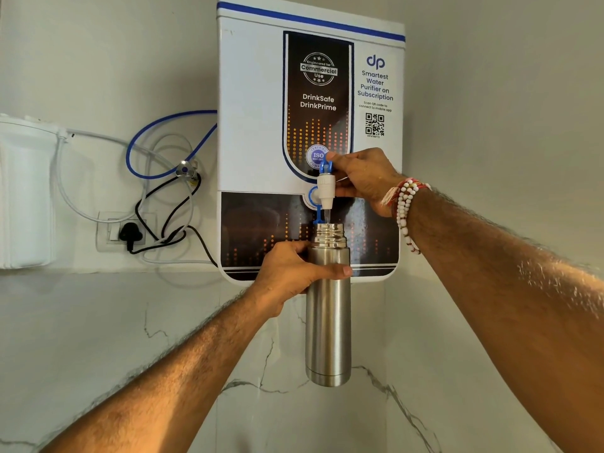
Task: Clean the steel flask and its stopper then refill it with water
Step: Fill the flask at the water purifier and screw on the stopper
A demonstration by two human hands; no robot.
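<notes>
Refill under way, I judge cleaning done | my left hand (287, 273) curls fingers round steel flask (328, 322) under tap (326, 186) | my right hand (362, 181) fingers pinch lever (326, 166) | stopper unseen, not yet fitted

Bright, even light, soft shadows; edges bend, perhaps slightly soft.

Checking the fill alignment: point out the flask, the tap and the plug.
flask (328, 322), head view, on the steel body.
tap (326, 185), head view, on the white barrel.
plug (130, 235), head view, on the black body.
</notes>
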